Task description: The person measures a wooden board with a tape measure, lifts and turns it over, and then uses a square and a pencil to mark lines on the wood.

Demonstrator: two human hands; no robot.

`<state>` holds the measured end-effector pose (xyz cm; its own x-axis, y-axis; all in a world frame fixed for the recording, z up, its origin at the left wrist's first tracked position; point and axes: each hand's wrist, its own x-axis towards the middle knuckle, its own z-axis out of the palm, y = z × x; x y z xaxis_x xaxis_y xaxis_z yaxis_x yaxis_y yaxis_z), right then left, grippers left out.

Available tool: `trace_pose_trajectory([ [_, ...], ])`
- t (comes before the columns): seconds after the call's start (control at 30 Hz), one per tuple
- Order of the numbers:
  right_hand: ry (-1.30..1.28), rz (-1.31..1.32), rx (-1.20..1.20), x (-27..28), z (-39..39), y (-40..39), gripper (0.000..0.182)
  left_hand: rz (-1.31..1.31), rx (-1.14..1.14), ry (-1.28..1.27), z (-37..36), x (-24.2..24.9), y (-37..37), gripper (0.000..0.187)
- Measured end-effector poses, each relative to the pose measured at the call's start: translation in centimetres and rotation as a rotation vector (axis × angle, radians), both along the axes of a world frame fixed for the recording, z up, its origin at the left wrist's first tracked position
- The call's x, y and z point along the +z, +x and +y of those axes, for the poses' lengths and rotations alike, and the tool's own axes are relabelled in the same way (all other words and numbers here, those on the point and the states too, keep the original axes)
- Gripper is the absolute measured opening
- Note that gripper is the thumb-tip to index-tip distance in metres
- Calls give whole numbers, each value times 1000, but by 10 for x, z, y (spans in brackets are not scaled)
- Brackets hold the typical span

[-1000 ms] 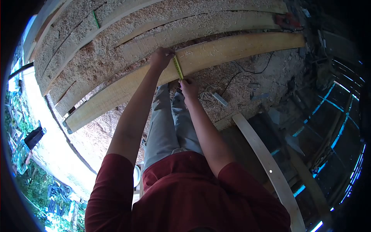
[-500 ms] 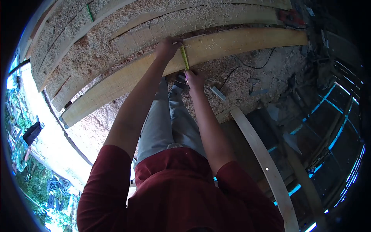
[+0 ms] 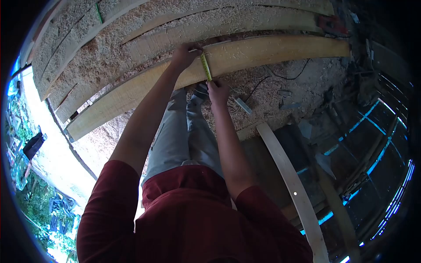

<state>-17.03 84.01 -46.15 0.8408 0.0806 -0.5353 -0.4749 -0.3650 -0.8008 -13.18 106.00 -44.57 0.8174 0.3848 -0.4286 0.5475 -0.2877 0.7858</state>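
A yellow tape measure is stretched across the width of a long pale plank. At the plank's far edge, my left hand pinches the tape's end. My right hand is closed around the tape's other end at the near edge; the case is mostly hidden by the fingers. Wood shavings are scattered on the plank's surface.
More planks under shavings lie beyond. A red tool sits at the far right end. A dark cable and a metal piece rest on the shaving-covered ground. Another board extends along my right side.
The whole view has shifted slightly, so hands and tape appear a little further left. Both hands keep hold of the tape across the plank.
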Motion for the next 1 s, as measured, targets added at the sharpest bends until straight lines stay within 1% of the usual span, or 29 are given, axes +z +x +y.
trace_pose_trajectory([
  [0.03,1,-4,-4,2,0,3,16,24,-6,5,1,-3,0,27],
  [0.1,84,145,17,6,-4,5,11,15,7,-16,2,-10,-2,27],
  [0.17,92,183,10,7,-4,7,11,5,21,-42,2,-17,0,27],
  [0.23,100,224,12,15,-3,12,11,52,1,-26,2,-7,2,22],
  [0.27,120,264,11,19,-2,14,10,70,28,-39,0,-2,2,19],
  [0.33,157,337,-12,29,-1,16,10,51,37,-19,-2,-4,1,18],
  [0.43,154,316,-7,29,1,18,11,41,46,0,0,-10,2,17],
  [0.5,122,316,-3,24,0,17,11,47,30,-70,5,-11,2,26],
  [0.53,88,321,0,22,-1,17,11,45,29,-66,6,-9,3,26],
  [0.67,99,278,9,18,-1,16,12,28,36,-20,5,-7,3,24],
  [0.73,66,323,-7,21,-1,16,13,11,53,-7,2,1,4,24],
  [0.8,50,306,-22,23,0,16,13,94,28,141,-2,9,4,22],
  [0.83,31,293,-32,25,1,16,13,91,26,145,-6,14,3,22],
  [0.9,40,310,-41,26,2,17,12,-45,-52,401,-10,21,-1,15],
  [0.93,44,329,-50,25,2,16,11,-47,-53,405,-11,23,-5,15],
  [1.0,37,362,-61,26,3,18,11,-149,-225,564,-13,30,-12,23],
])
